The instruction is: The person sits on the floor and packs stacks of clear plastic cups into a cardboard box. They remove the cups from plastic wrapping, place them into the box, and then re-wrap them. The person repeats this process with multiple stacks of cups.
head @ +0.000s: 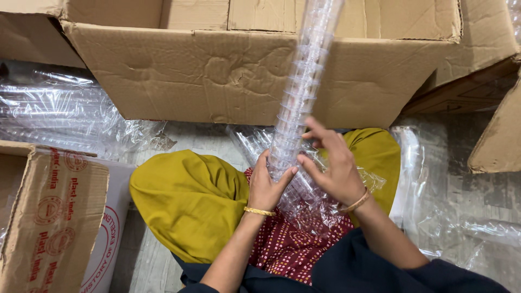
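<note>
Item: stack of clear plastic cups [301, 92], nested into one long column. It is leaning up and away from your lap, its top running past the upper edge of the view in front of the large cardboard box [217, 76]. Its lower end is sitting in crumpled clear plastic wrap [320, 209] on your lap.

Left hand [267, 187]: you are holding it upright, wrist bent back, palm against the left side of the column near its lower end. The fingers [286, 176] are curling narrowly around the cups and gripping them. A gold bangle [259, 211] is sitting on this wrist.

Right hand [334, 165]: you are raising it just right of the column, forearm coming in from the lower right. The fingers [317, 130] are spreading loosely, tips touching the stack's right side a little above the left hand; they are not closing around it. A bangle is on this wrist too.

Surroundings: your knees, in mustard-yellow cloth [190, 201], are flanking the stack, with red dotted fabric [287, 247] under the wrap. More sleeves of clear cups [59, 116] are lying on the floor at left. A printed carton [54, 217] is standing at lower left. Further cardboard flaps [496, 130] are lying at right, beside loose clear plastic [461, 228] on the floor.
</note>
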Motion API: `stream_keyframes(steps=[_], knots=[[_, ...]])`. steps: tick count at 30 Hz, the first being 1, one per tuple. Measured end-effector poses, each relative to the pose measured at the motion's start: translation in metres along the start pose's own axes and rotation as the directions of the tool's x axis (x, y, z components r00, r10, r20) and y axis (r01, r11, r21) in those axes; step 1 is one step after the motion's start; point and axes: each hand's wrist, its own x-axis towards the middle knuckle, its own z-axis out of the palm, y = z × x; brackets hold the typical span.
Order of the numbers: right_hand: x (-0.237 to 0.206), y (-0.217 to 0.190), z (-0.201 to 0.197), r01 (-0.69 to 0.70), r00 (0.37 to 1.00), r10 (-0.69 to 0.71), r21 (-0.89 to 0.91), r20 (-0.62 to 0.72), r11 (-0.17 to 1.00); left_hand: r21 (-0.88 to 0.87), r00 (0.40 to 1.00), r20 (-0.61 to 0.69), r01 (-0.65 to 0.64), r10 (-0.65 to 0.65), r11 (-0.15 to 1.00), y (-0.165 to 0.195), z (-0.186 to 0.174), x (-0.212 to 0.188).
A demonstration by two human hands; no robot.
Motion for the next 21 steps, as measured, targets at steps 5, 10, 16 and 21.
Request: stream_keyframes(steps=[5,10,16,21], knots=[[0.012,0.006,0.002,-0.083,0.996,0.083,0.000,0.022,0.997,-0.007,1.000,0.013,0.005,-0.005,1.000,-0.004,-0.001,0.001],[0.020,0.009,-0.005,0.035,0.998,-0.042,-0.173,-0.036,0.984,-0.042,0.999,0.032,0.028,-0.026,0.999,-0.005,-0.001,0.002],[0.035,0.018,-0.011,0.192,0.974,-0.220,-0.316,-0.053,0.929,-0.085,0.995,0.075,0.078,-0.071,0.993,-0.003,0.000,0.004],[0.042,0.025,-0.014,0.165,0.979,-0.193,-0.293,-0.070,0.942,-0.061,0.992,0.096,0.091,-0.085,0.994,-0.008,-0.001,0.002]])
